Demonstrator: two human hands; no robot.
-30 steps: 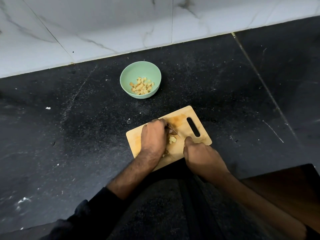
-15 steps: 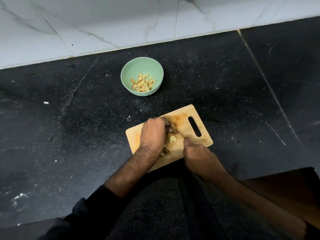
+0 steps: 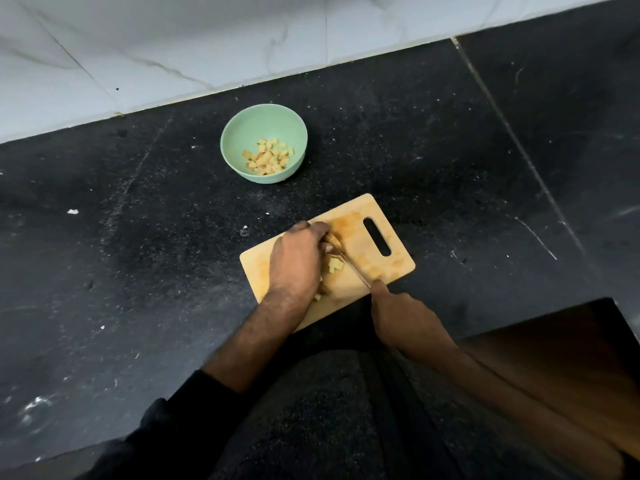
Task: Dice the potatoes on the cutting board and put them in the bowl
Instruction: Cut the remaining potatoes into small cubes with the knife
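1. The black counter (image 3: 104, 271) is filling most of the view, running up to a white marble-patterned wall (image 3: 138, 46) at the back.
2. The wooden cutting board (image 3: 377, 265) is lying on the counter at an angle, its slotted handle pointing away to the right.
3. The green bowl (image 3: 242, 133) is sitting on the counter beyond the board, well apart from it, and is holding a small heap of potato cubes (image 3: 268, 157).
4. The left hand (image 3: 298, 261) is resting on the board with fingers curled down over the potato being cut; most of that potato is hidden under it.
5. The right hand (image 3: 401, 317) is gripping the knife handle at the board's near edge, with one finger stretching along the top.
6. The knife (image 3: 348, 263) is lying slantwise across the board, just beside the left fingertips.
7. A few cut potato pieces (image 3: 335, 265) are lying on the board between the left hand and the blade.
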